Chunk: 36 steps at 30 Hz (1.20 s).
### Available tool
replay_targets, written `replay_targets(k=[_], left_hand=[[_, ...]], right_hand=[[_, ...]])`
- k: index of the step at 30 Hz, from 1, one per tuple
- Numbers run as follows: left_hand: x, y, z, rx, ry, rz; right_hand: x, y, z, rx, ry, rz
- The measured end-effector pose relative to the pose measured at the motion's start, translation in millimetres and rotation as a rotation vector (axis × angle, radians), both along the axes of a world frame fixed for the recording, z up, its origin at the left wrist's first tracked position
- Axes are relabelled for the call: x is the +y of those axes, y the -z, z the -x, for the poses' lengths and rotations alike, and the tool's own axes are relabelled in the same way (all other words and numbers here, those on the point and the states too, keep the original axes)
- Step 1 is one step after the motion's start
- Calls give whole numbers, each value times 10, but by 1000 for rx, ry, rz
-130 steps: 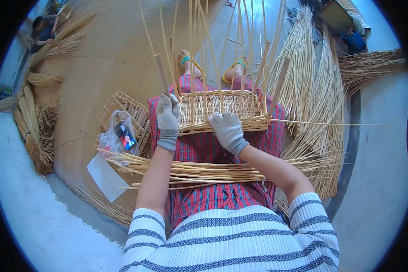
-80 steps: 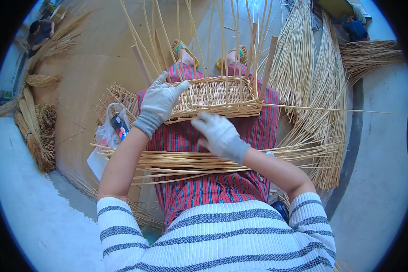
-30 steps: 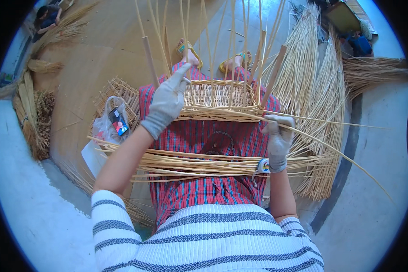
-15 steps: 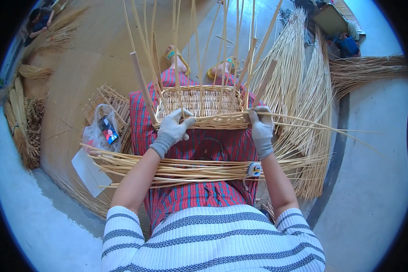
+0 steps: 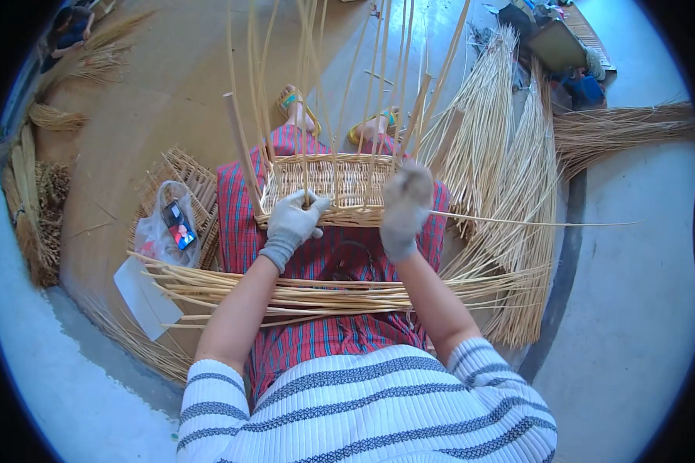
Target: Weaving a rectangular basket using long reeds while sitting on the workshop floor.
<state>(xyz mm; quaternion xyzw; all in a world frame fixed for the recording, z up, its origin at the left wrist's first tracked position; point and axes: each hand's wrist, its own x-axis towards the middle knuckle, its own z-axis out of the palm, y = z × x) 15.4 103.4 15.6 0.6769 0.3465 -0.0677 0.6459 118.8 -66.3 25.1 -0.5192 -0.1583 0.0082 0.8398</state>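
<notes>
A shallow rectangular wicker basket [image 5: 309,176] in the making lies across my lap, with tall thin stakes and thicker corner posts rising from it. In a pale work glove, my left hand [image 5: 295,222] is closed at its near rim, fingers and thumb around the foot of a stake [image 5: 304,174]. My gloved right hand [image 5: 407,207] is at the near right part of the basket, in front of the right stakes. Motion smears its fingers, so their grip is unclear. From beside it a loose willow rod [image 5: 533,224] sticks out to the right.
A bundle of peeled rods [image 5: 340,295] lies across my thighs. Large rod bundles [image 5: 483,116] spread over the floor at right. On the left are a plastic bag [image 5: 153,235], a phone [image 5: 181,228], woven pieces [image 5: 185,166] and white card [image 5: 147,297]. Another person [image 5: 68,35] sits far left.
My right hand has moved left along the near rim, away from the right corner post. My left hand keeps its hold. The tape measure on the rod bundle is now hidden by my right forearm.
</notes>
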Motion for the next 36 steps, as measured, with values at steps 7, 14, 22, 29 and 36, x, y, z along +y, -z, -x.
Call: replay_targets(k=[7,14,22,29,36], left_hand=[[-206,36,-163,-164,-231,160],[-313,-37,-237,-395,-481,49],[-693,-154,-582,71,258,-67],[-746,190,-500,-150,114,159],[-994,190,-607,-157,-15,4]], right_hand=[[-203,-47,155,403,244,64],[-573,103,-41,335,-111,-80],[-1076,138,-95,469,-19,43],[-1104,-9,-276,210,-39,388],[386,-13,-1088,-556,44,890]])
